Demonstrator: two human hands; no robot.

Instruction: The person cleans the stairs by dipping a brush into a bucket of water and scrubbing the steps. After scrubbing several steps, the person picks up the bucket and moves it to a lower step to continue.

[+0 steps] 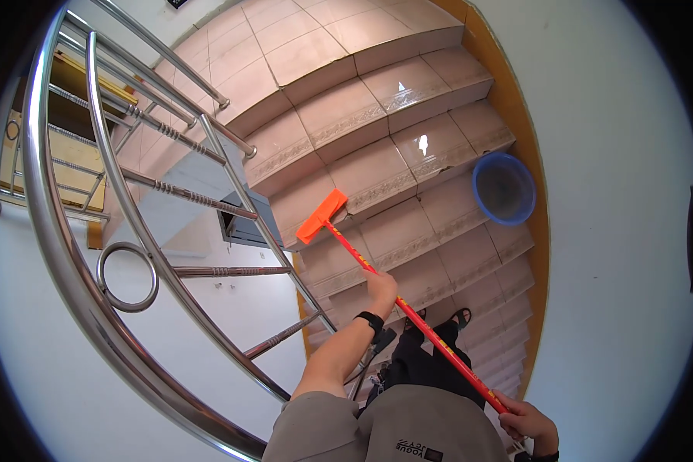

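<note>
Both my hands grip the long red pole of a mop (444, 348) that slants down to my right. Its flat, rectangular orange head rests on the left part of a stair tread, close to the railing. My left hand (382, 294), below a wrist with a black band, is closed round the pole's upper-middle stretch. At the lower right, my right hand (528, 425) is closed near the pole's other end. A round blue bucket (531, 196) stands on a step at the right, beside the wall; what lies inside cannot be made out clearly.
Pinkish tiled stairs (350, 165) curve upward ahead and continue down around my sandalled feet (460, 317). A steel railing (45, 185) with rings and crossbars bends along the left. A white wall (616, 231) with a yellow-brown skirting borders the right. Two treads show bright glints.
</note>
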